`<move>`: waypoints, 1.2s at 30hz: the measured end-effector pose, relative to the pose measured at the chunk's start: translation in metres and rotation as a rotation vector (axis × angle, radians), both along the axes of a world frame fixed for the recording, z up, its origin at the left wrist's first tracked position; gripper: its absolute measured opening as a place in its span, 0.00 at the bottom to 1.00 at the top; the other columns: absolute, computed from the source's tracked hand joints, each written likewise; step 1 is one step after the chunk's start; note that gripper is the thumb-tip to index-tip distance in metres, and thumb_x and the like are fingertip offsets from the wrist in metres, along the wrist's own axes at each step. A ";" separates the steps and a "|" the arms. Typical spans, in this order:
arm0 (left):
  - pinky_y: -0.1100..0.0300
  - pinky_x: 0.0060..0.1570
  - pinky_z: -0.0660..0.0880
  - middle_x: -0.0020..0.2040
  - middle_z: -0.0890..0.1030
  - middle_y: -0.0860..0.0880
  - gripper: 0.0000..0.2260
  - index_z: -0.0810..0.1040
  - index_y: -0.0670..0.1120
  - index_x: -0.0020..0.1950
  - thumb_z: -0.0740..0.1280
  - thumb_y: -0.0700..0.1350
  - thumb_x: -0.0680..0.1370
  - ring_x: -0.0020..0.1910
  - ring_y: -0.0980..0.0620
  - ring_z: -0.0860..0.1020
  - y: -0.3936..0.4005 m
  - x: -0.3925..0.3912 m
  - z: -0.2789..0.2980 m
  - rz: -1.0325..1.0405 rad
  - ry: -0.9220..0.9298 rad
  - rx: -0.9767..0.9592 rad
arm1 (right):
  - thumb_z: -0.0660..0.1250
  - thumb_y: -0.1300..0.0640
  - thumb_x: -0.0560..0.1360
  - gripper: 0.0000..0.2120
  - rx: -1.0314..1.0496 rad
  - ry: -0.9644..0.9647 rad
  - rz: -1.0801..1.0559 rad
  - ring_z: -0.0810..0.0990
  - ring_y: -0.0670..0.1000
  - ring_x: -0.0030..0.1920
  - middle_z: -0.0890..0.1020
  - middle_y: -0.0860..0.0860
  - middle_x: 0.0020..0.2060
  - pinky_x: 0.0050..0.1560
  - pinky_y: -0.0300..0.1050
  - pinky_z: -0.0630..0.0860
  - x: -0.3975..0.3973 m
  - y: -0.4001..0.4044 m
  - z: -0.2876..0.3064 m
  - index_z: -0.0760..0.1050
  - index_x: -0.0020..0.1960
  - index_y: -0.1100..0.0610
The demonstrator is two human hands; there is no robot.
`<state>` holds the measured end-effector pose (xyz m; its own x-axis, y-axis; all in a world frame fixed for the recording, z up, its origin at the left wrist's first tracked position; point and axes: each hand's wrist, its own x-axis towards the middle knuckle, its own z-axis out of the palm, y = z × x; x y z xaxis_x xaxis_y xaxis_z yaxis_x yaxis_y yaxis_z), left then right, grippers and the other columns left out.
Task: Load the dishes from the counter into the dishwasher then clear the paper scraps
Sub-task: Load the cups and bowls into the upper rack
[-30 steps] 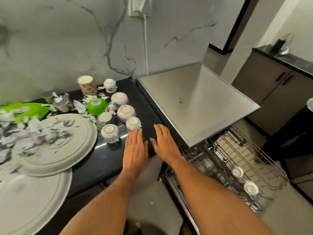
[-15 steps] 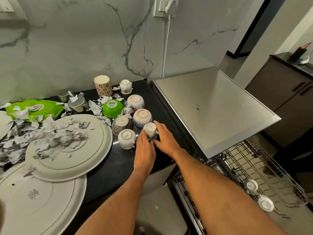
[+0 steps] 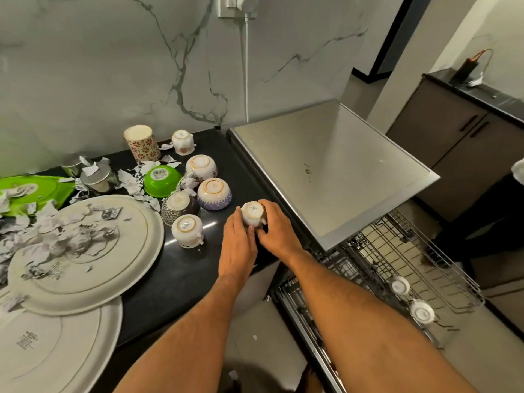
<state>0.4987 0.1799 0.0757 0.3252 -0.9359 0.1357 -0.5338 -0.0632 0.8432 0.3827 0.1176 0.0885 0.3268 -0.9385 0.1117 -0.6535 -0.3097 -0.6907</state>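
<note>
Small white ceramic cup [image 3: 253, 213], upside down with its base up, is sitting on the black stone worktop [image 3: 181, 268] near the front right edge, right beside the steel dishwasher top [image 3: 326, 165]. Both hands are closing round it: left hand [image 3: 236, 245] is lying along its left side, fingers mostly straight and touching the wall; right hand [image 3: 279, 234] is curling round its right side, fingers [image 3: 265, 204] wrapping over the far wall. So the cup is sitting between the two palms, axis upright, handle seemingly pointing toward the person, though that is partly hidden. Right hand looks like the one doing the gripping and it is also the nearer one to the pulled-out wire dishwasher rack [image 3: 397, 268] lower right, where two white cups [image 3: 400, 285] are already sitting. Likely next move: lifting and carrying rightward and down.

Further left more upturned dishes are waiting: another white cup [image 3: 187, 230], a blue-patterned bowl [image 3: 214, 193], a green plastic bowl [image 3: 162, 180], large grey round plates [image 3: 85, 251] covered with torn paper scraps [image 3: 56, 236].
</note>
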 end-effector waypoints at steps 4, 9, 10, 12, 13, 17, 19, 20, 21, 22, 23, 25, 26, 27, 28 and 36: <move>0.55 0.71 0.69 0.72 0.67 0.51 0.23 0.61 0.47 0.78 0.61 0.48 0.84 0.70 0.54 0.68 -0.009 -0.036 0.008 -0.091 -0.066 -0.044 | 0.72 0.66 0.71 0.32 -0.040 -0.033 -0.081 0.75 0.51 0.64 0.74 0.50 0.65 0.67 0.47 0.74 -0.047 0.006 0.013 0.67 0.71 0.51; 0.55 0.69 0.70 0.69 0.70 0.50 0.19 0.66 0.46 0.73 0.63 0.48 0.83 0.66 0.54 0.71 -0.021 -0.094 0.020 -0.223 -0.097 -0.122 | 0.73 0.66 0.70 0.33 -0.043 -0.045 -0.176 0.75 0.50 0.62 0.73 0.49 0.64 0.64 0.49 0.77 -0.112 0.012 0.022 0.65 0.70 0.49; 0.55 0.69 0.70 0.68 0.70 0.49 0.19 0.66 0.45 0.73 0.63 0.47 0.83 0.66 0.53 0.71 -0.024 -0.107 0.021 -0.250 -0.112 -0.132 | 0.74 0.65 0.70 0.33 -0.050 -0.044 -0.198 0.75 0.49 0.62 0.73 0.49 0.64 0.64 0.48 0.77 -0.127 0.014 0.022 0.65 0.70 0.49; 0.58 0.69 0.69 0.68 0.71 0.48 0.20 0.66 0.44 0.73 0.64 0.46 0.83 0.67 0.52 0.71 -0.028 -0.131 0.022 -0.299 -0.126 -0.124 | 0.75 0.64 0.71 0.33 -0.057 -0.041 -0.243 0.75 0.49 0.62 0.73 0.49 0.64 0.64 0.46 0.76 -0.153 0.017 0.021 0.65 0.71 0.50; 0.60 0.69 0.68 0.69 0.70 0.48 0.20 0.66 0.43 0.73 0.64 0.46 0.82 0.67 0.52 0.70 -0.029 -0.145 0.022 -0.325 -0.123 -0.115 | 0.75 0.64 0.71 0.34 -0.053 -0.039 -0.268 0.74 0.48 0.63 0.73 0.49 0.65 0.65 0.46 0.75 -0.167 0.019 0.020 0.65 0.72 0.50; 0.57 0.73 0.66 0.71 0.69 0.48 0.23 0.63 0.44 0.76 0.63 0.47 0.82 0.70 0.53 0.68 -0.036 -0.200 0.016 -0.444 -0.140 -0.102 | 0.76 0.62 0.71 0.33 -0.049 -0.034 -0.356 0.74 0.48 0.62 0.73 0.49 0.64 0.65 0.47 0.75 -0.223 0.024 0.010 0.65 0.72 0.50; 0.58 0.74 0.64 0.72 0.68 0.48 0.24 0.62 0.44 0.76 0.63 0.48 0.83 0.71 0.53 0.67 -0.037 -0.229 0.011 -0.483 -0.158 -0.093 | 0.76 0.60 0.71 0.32 -0.047 -0.030 -0.397 0.74 0.47 0.61 0.74 0.49 0.62 0.63 0.47 0.76 -0.251 0.026 0.004 0.66 0.71 0.50; 0.58 0.74 0.64 0.71 0.67 0.48 0.24 0.61 0.44 0.76 0.63 0.49 0.83 0.71 0.53 0.66 -0.038 -0.243 0.008 -0.499 -0.162 -0.086 | 0.76 0.60 0.71 0.32 -0.044 -0.031 -0.420 0.74 0.47 0.60 0.74 0.49 0.62 0.63 0.46 0.76 -0.265 0.027 0.000 0.67 0.71 0.51; 0.57 0.74 0.64 0.71 0.67 0.48 0.24 0.62 0.45 0.76 0.63 0.48 0.82 0.71 0.52 0.67 -0.038 -0.255 0.005 -0.508 -0.161 -0.078 | 0.76 0.60 0.71 0.32 -0.041 -0.031 -0.438 0.74 0.47 0.60 0.74 0.49 0.62 0.63 0.45 0.75 -0.276 0.030 -0.002 0.67 0.71 0.51; 0.57 0.74 0.65 0.71 0.67 0.48 0.23 0.62 0.45 0.76 0.64 0.48 0.82 0.70 0.52 0.67 -0.038 -0.269 0.000 -0.522 -0.163 -0.064 | 0.76 0.60 0.71 0.31 -0.038 -0.033 -0.458 0.74 0.47 0.60 0.74 0.49 0.61 0.62 0.44 0.74 -0.289 0.032 -0.006 0.67 0.70 0.50; 0.57 0.74 0.64 0.71 0.67 0.49 0.24 0.62 0.46 0.76 0.64 0.47 0.82 0.71 0.53 0.67 -0.039 -0.282 -0.005 -0.536 -0.169 -0.047 | 0.76 0.61 0.71 0.31 -0.030 -0.038 -0.477 0.74 0.47 0.60 0.74 0.49 0.61 0.62 0.44 0.74 -0.302 0.033 -0.010 0.66 0.69 0.49; 0.57 0.74 0.64 0.71 0.67 0.50 0.24 0.62 0.46 0.76 0.65 0.47 0.82 0.71 0.53 0.67 -0.041 -0.309 -0.017 -0.571 -0.185 -0.002 | 0.75 0.60 0.71 0.32 0.010 -0.036 -0.499 0.74 0.47 0.60 0.74 0.48 0.60 0.62 0.45 0.74 -0.327 0.036 -0.022 0.65 0.69 0.47; 0.56 0.73 0.65 0.71 0.67 0.50 0.24 0.62 0.47 0.75 0.65 0.46 0.81 0.70 0.53 0.68 -0.041 -0.318 -0.023 -0.584 -0.185 0.025 | 0.75 0.59 0.71 0.32 0.034 -0.021 -0.501 0.73 0.47 0.60 0.73 0.47 0.60 0.62 0.46 0.74 -0.337 0.037 -0.030 0.64 0.69 0.46; 0.57 0.72 0.66 0.70 0.67 0.51 0.24 0.62 0.48 0.75 0.66 0.46 0.81 0.68 0.55 0.69 -0.042 -0.329 -0.030 -0.597 -0.181 0.057 | 0.75 0.59 0.71 0.32 0.061 -0.001 -0.502 0.73 0.47 0.61 0.73 0.48 0.61 0.63 0.47 0.74 -0.347 0.037 -0.038 0.64 0.69 0.47; 0.59 0.70 0.67 0.69 0.68 0.52 0.24 0.62 0.48 0.75 0.66 0.45 0.81 0.66 0.58 0.69 -0.043 -0.338 -0.037 -0.606 -0.172 0.088 | 0.75 0.59 0.71 0.33 0.088 0.016 -0.503 0.73 0.48 0.62 0.73 0.48 0.62 0.64 0.49 0.75 -0.357 0.037 -0.046 0.64 0.71 0.48; 0.74 0.57 0.67 0.67 0.71 0.53 0.28 0.63 0.47 0.75 0.71 0.39 0.78 0.64 0.54 0.75 -0.057 -0.386 -0.106 -0.653 -0.185 0.396 | 0.72 0.68 0.73 0.40 0.267 0.148 -0.442 0.70 0.54 0.72 0.66 0.52 0.75 0.72 0.49 0.71 -0.403 0.031 -0.129 0.59 0.80 0.56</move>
<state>0.1129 0.1228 -0.0308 -0.3029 -0.9197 -0.2498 -0.6960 0.0345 0.7172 -0.0201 0.1485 -0.0403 -0.1118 -0.9795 -0.1673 -0.7781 0.1910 -0.5984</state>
